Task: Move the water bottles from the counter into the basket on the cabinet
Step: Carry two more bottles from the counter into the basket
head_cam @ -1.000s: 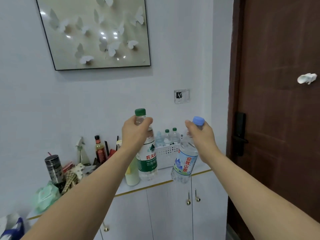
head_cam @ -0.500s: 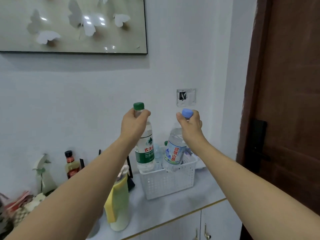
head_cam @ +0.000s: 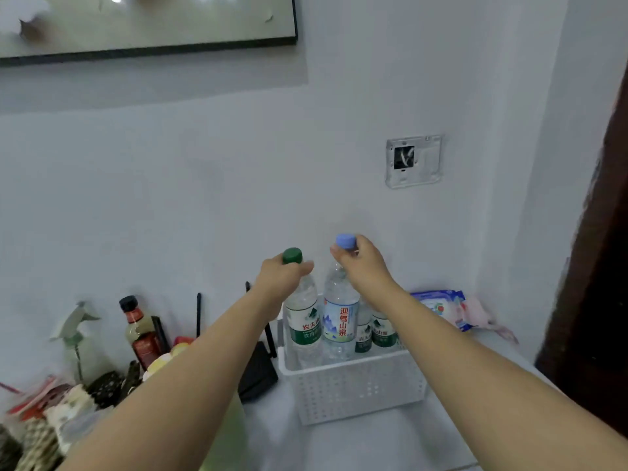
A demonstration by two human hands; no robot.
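As both bottles had dropped from above the white basket [head_cam: 356, 389] into it, I judged the placing nearly done. My left hand [head_cam: 280, 277] pinched the green-capped bottle [head_cam: 302, 328] at its neck; my right hand [head_cam: 362, 263] held the blue-capped bottle [head_cam: 339, 321] likewise, fingers curled. I counted two held bottles and two smaller bottles [head_cam: 375, 329] behind.
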